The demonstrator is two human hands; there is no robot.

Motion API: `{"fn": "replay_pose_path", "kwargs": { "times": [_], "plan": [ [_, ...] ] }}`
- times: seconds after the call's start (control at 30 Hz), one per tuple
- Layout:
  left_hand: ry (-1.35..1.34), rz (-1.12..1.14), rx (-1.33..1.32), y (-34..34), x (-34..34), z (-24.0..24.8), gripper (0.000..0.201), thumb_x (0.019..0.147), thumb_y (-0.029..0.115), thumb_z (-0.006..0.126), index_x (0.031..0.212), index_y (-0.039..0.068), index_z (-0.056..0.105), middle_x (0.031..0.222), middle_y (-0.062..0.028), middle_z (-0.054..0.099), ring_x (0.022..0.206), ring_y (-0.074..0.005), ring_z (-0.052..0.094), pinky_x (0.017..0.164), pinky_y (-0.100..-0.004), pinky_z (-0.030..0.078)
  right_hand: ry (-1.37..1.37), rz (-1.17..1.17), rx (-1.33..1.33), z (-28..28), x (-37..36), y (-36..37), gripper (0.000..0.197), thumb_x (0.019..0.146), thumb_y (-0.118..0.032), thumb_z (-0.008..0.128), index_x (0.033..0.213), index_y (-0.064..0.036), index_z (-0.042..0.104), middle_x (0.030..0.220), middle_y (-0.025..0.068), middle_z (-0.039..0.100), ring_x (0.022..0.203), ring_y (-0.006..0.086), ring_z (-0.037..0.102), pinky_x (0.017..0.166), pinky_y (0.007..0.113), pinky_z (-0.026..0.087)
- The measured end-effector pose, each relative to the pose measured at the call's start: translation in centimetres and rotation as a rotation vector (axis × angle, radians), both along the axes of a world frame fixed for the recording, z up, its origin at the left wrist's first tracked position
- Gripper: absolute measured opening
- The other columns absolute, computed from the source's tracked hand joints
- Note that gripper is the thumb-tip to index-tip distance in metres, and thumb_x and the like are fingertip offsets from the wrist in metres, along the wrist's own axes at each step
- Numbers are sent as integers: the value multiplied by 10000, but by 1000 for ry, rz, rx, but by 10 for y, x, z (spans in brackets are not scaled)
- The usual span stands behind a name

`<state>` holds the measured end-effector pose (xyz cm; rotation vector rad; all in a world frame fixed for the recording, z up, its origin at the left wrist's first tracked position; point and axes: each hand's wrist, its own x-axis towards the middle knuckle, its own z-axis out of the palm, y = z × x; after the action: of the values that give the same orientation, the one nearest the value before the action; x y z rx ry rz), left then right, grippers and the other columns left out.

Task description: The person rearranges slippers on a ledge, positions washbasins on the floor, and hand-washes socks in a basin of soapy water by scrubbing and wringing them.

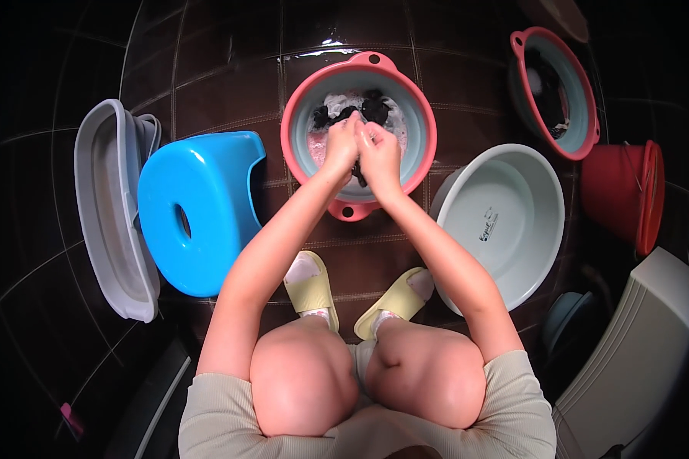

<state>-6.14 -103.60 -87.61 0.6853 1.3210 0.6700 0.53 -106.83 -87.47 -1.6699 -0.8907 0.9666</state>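
Observation:
A round basin (429,126) with a pink rim and grey-blue wall sits on the floor in front of me. Inside it are cloudy, sudsy water and wet black cloth (375,107). Over the basin, my left hand (342,145) and my right hand (379,151) are pressed together, both with curled fingers. They grip a piece of the black cloth, part of which shows just below and between them. Most of the gripped part is hidden by my fingers.
At left stand a blue plastic stool (207,176) and a grey tub (103,206) on its side. To the right are a large pale basin (505,222), a second pink-rimmed basin (595,115) with dark contents and a red bucket (616,187). Dark tiles (230,84) form the floor.

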Motion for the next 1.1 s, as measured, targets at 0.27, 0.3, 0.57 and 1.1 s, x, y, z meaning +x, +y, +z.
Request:
{"fn": "replay_pose_path", "kwargs": {
  "times": [0.27, 0.3, 0.57, 1.1],
  "plan": [
    [53, -3, 63, -5, 0, 6, 342, 879, 276, 407, 801, -26, 547, 644, -42, 532, 569, -94, 467, 510, -276, 378, -58, 27, -60, 15, 1, 0, 289, 818, -263, 489, 732, -1, 574, 596, 193, 544, 580, 324, 568, 527, 383, 399],
    [-3, 46, 32, -3, -4, 4, 317, 882, 287, 400, 803, 15, 543, 625, -23, 515, 548, -95, 467, 489, -265, 379, -87, 56, -106, 20, -5, -4, 291, 819, -268, 490, 733, -3, 573, 604, 196, 545, 592, 329, 570, 532, 383, 400],
    [104, -256, 113, -11, 11, 2, 329, 877, 294, 442, 742, 23, 568, 606, 13, 513, 525, -45, 425, 477, -211, 328, -408, 143, -168, -36, 59, 11, 386, 830, -336, 489, 651, 1, 551, 599, 197, 528, 646, 384, 532, 570, 438, 395],
    [1457, -1133, 702, -33, -28, -63, 712, 760, 242, 482, 1356, 51, 142, 1397, -167, 127, 1239, -367, 207, 1026, -446, 138, -1325, 621, 20, -85, 24, -39, 494, 735, -170, 519, 1204, -53, 417, 1181, 114, 458, 1045, 221, 466, 782, 314, 452]
  ]
}}
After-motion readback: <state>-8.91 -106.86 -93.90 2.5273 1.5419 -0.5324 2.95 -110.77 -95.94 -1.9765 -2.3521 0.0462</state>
